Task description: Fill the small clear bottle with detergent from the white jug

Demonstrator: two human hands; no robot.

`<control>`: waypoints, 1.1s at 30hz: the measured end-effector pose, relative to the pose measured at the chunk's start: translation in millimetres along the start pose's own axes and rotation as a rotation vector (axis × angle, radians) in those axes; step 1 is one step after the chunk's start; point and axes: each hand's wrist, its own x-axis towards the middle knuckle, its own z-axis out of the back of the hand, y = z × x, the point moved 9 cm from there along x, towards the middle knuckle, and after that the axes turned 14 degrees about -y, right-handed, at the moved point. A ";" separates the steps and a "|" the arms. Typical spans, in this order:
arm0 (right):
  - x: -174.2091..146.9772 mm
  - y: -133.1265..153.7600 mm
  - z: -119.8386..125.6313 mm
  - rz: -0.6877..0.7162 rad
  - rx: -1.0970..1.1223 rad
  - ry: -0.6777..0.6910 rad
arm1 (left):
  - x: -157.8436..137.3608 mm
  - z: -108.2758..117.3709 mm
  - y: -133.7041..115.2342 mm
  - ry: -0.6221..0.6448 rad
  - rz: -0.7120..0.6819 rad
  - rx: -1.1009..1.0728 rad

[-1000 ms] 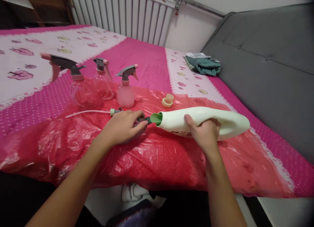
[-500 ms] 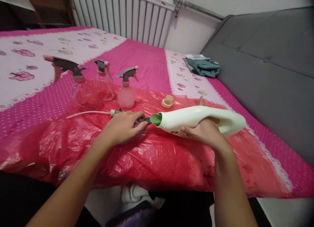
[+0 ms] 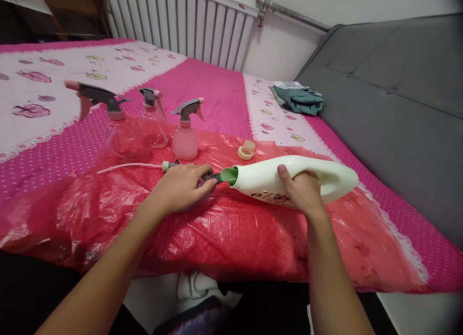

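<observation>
My left hand (image 3: 183, 188) is closed around a small bottle (image 3: 205, 178), mostly hidden under the fingers, with a dark neck pointing right. Against that neck sits the green spout (image 3: 228, 174) of a pale green jug (image 3: 260, 175), which lies nearly level. My right hand (image 3: 304, 190) grips the jug at its handle, thumb on the near side. Whether liquid flows between them I cannot tell. Just beyond my left hand lies a spray head (image 3: 167, 166) with a white tube (image 3: 130, 165). A cream cap (image 3: 246, 150) rests behind the jug's mouth.
Three spray bottles stand at the back left: a large one (image 3: 125, 134), a middle one (image 3: 155, 127) and a small one (image 3: 185, 141). Red plastic sheeting (image 3: 224, 229) covers the bed's front edge. Folded clothes (image 3: 300, 99) lie by the grey headboard (image 3: 390, 108).
My right hand has shifted its hold, the thumb moving up the jug's side. The jug has slid very slightly left at its far end. My left hand stays in place.
</observation>
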 end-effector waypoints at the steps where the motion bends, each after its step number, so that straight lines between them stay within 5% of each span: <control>1: -0.9 -1.6 1.6 -0.029 -0.010 -0.044 | 0.0 0.3 0.0 -0.004 0.002 -0.004; 8: -7.8 -4.7 5.5 -0.076 -0.046 -0.184 | -0.2 -0.5 0.4 -0.010 0.008 0.012; 33: 5.0 -1.5 -0.9 -0.065 -0.042 -0.143 | 0.5 1.8 -1.0 -0.021 0.010 0.000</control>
